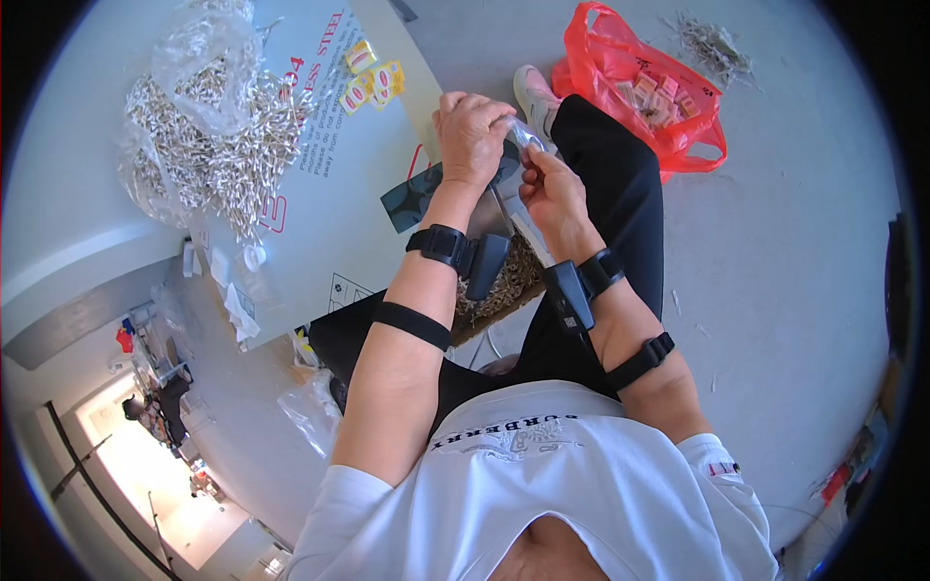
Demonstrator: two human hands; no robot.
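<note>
My left hand point(472, 137) is raised at the edge of the table, its thumb and fingers closed on the upper end of a small clear plastic bag point(524, 133). Just to the right, my right hand point(555, 192) pinches the bag's lower end between thumb and finger. What the bag contains, if anything, is too small to make out. Under my wrists, between my legs, stands an open box point(496, 321) with many small brownish-silver pieces in it. A dark patterned sheet point(405, 205) lies at the table edge beside my left wrist.
On the table point(334, 218) at left lies a big heap of small silvery-white pieces point(208, 136) with clear plastic film over it. Several yellow cards point(376, 85) lie farther back. A red plastic bag point(620, 53) with pink-and-white packets stands on the floor at far right, near a scrap pile point(715, 48).
</note>
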